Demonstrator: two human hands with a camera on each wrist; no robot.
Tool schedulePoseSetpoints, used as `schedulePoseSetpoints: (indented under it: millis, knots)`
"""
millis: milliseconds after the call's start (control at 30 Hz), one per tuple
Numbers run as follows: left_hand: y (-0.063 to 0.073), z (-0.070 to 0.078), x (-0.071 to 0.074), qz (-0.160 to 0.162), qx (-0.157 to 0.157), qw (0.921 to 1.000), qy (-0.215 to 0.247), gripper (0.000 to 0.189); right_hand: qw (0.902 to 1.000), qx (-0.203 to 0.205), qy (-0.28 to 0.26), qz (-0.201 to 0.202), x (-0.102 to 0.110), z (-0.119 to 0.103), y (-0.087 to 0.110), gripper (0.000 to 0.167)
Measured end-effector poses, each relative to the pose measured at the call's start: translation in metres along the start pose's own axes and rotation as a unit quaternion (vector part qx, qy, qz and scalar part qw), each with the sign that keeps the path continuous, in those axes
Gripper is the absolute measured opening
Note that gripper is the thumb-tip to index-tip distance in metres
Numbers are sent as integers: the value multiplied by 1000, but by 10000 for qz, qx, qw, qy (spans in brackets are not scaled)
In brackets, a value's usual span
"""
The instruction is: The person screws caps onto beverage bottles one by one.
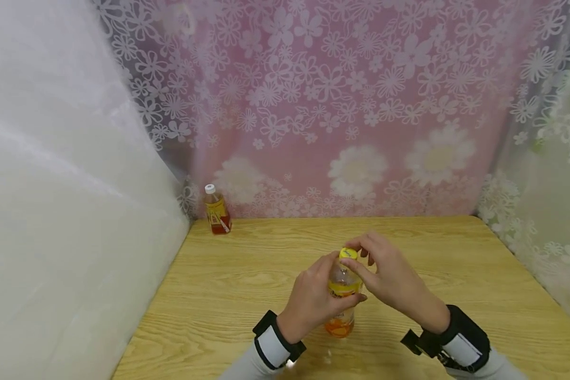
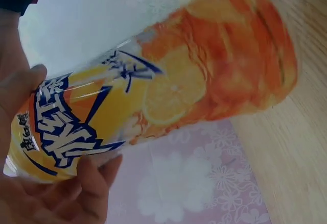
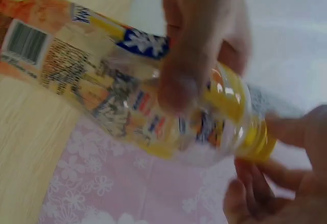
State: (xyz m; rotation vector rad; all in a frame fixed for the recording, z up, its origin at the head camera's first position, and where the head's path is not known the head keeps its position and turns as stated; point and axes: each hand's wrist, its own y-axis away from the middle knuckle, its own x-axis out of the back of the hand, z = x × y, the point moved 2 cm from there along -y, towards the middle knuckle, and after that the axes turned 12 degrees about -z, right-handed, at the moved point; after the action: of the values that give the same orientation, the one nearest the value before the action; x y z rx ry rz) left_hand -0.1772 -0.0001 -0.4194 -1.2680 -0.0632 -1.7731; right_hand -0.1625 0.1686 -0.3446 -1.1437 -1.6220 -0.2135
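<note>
A clear plastic drink bottle (image 1: 340, 326) with a yellow and orange label stands roughly upright in front of me, its yellow cap (image 1: 348, 253) on top. My left hand (image 1: 311, 295) grips the bottle's upper body, fingers on one side and thumb on the other. From the right, my right hand (image 1: 393, 274) pinches the cap between thumb and fingers. Lemon slices and large lettering show on the label (image 2: 173, 89) in the left wrist view. In the right wrist view a barcode (image 3: 25, 43) is seen on its other side. Whether the base touches the table, I cannot tell.
Another bottle (image 1: 218, 215), white-capped with a yellow label and reddish-brown liquid, stands at the table's back left corner. The wood-grain table (image 1: 237, 285) is bordered by a pink flowered curtain (image 1: 304, 116) behind and a pale sheet (image 1: 66, 211) on the left.
</note>
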Motion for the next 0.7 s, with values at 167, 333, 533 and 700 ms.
schedulePoseSetpoints:
  millis: [167,333,533,700]
  knots:
    - [-2,-2,6,-434,-383,9961,666,84,9865,1105,-809,-896,19,8,-5,39]
    - [-3,-4,4,-627,-560,9888,1230,81,9783,1676,-620,-1050,23,11,-6,38]
    - [-1,-4,1,-450,-403,9917,1134,82,9893,1404,31,-387,14,9,-1,33]
    - [1,3,1,2,54,9990,447,83,9991,223,276,218,6,0,3,22]
